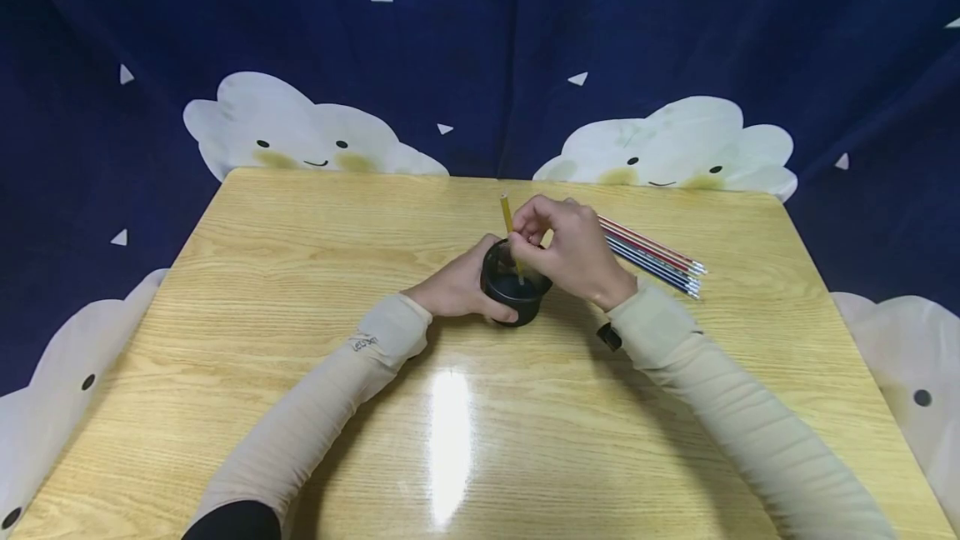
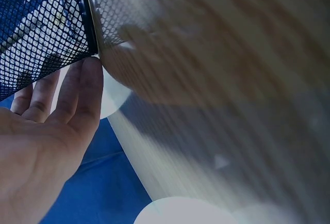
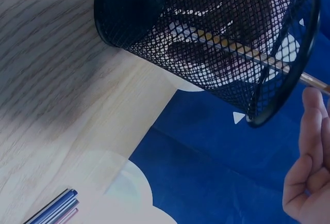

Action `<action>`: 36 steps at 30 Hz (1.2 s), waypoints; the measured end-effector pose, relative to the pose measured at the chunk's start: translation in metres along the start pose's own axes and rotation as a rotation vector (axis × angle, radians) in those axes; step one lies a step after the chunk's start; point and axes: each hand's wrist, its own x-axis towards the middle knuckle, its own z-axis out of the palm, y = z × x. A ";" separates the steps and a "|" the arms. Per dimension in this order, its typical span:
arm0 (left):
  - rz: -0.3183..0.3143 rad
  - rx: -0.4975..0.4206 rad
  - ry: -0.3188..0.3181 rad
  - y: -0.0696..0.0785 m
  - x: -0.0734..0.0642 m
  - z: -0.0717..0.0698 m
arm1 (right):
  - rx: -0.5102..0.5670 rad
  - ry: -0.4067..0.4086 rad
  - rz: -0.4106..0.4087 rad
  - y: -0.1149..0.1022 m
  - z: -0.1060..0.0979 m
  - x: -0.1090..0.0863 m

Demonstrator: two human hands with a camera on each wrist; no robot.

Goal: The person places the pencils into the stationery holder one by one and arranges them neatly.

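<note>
A black mesh pencil cup (image 1: 517,308) stands on the wooden table near its middle. My left hand (image 1: 459,283) grips the cup from the left, thumb on the near side; its fingers (image 2: 90,87) show at the mesh wall in the left wrist view. Between thumb and fingertips, my right hand (image 1: 577,250) pinches a yellow pencil (image 1: 507,213) over the cup's mouth. Its lower part is inside the cup, seen through the mesh in the right wrist view, where the cup's rim (image 3: 281,105) and the right-hand fingers (image 3: 312,126) also appear.
Several red and dark blue pencils (image 1: 652,252) lie side by side on the table (image 1: 300,265), to the right behind my right hand. A dark blue curtain (image 1: 465,32) with white clouds hangs beyond the far edge. Light reflects off the tabletop in front of the cup.
</note>
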 end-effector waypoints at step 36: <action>0.011 -0.020 -0.037 -0.001 0.001 -0.001 | -0.083 -0.246 0.140 -0.008 0.009 0.005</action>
